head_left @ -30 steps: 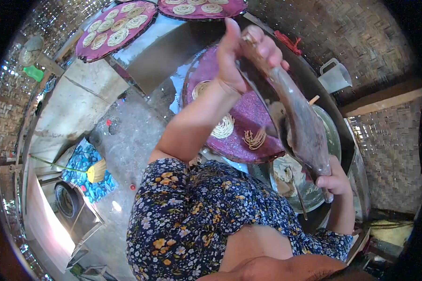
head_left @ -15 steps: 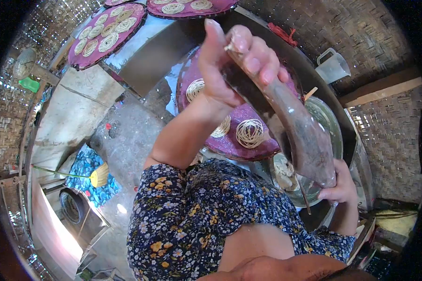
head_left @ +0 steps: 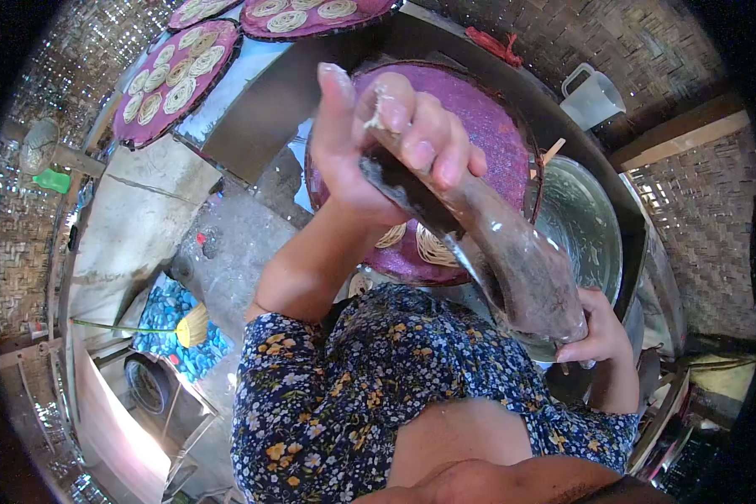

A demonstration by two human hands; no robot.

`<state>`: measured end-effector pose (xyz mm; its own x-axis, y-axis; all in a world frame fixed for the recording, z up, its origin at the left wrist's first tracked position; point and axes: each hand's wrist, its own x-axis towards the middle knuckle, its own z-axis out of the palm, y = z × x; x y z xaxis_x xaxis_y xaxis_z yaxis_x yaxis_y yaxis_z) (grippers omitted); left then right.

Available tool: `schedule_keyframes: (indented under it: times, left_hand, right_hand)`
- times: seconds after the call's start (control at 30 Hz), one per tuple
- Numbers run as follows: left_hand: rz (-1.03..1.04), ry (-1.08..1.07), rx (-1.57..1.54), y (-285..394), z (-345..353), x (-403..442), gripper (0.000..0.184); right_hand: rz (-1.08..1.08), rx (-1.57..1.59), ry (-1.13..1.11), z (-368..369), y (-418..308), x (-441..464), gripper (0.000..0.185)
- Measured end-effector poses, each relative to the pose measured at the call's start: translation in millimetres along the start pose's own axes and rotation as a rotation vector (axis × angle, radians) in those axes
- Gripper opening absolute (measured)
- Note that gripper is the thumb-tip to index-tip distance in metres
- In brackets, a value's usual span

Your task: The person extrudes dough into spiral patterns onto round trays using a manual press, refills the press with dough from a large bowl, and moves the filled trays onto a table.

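Note:
A long, thick grey-brown tool, wooden-looking and smeared with pale paste, slants in front of my chest. At its upper end my left hand has its fingers wrapped over the edge, thumb pointing up, with white dough on the fingertips. My right hand grips the lower end, near the basin. A dark, hollow-looking side of the tool faces left. Behind it lies a round purple tray with pale coiled noodle nests, partly hidden by my left hand and the tool.
To the right stands a metal basin with whitish residue. A clear plastic jug and red cloth sit at the back. More purple trays of nests lie upper left. A yellow broom lies lower left.
Both hands have shifted slightly left with the tool, the left one also lower. The view has turned a little, showing more of the purple tray and basin; the dough lump by the basin is now hidden.

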<state>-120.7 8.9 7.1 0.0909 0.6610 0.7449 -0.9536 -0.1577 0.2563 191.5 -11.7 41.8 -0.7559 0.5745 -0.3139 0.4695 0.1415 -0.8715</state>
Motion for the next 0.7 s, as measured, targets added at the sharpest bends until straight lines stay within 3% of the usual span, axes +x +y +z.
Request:
schedule_keyframes:
  times: [0.1, 0.13, 0.23, 0.27, 0.37, 0.6, 0.7]
  left_hand:
    - [-0.044, 0.049, -0.222, -13.3, -6.5, 2.2, 0.061]
    - [-0.129, -0.011, -0.244, -14.4, -13.7, 3.6, 0.067]
    - [-0.515, 0.288, -0.033, -33.1, -28.0, -5.7, 0.063]
    - [-0.631, 0.306, 0.223, -59.7, -76.1, -43.6, 0.064]
    - [-0.987, 0.209, 1.031, -73.9, -51.0, -51.0, 0.058]
    - [-1.080, 0.102, 1.017, -63.3, -41.6, -67.7, 0.049]
    - [-1.121, -0.075, 1.228, -59.3, -41.3, -69.7, 0.047]
  right_hand:
    - [0.038, -0.038, 0.010, -1.4, 6.4, -6.6, 0.072]
    - [0.068, -0.025, 0.023, -0.2, 5.2, -7.3, 0.071]
    - [0.123, 0.009, 0.050, -0.3, 4.5, -6.0, 0.071]
    - [0.121, 0.017, 0.054, -0.6, 8.9, -5.7, 0.071]
    - [0.041, -0.005, 0.076, 1.5, 13.7, -6.7, 0.069]
    - [0.037, 0.010, 0.110, 1.2, 17.0, -7.2, 0.069]
    - [-0.022, 0.048, 0.210, 3.6, 26.2, -4.9, 0.069]
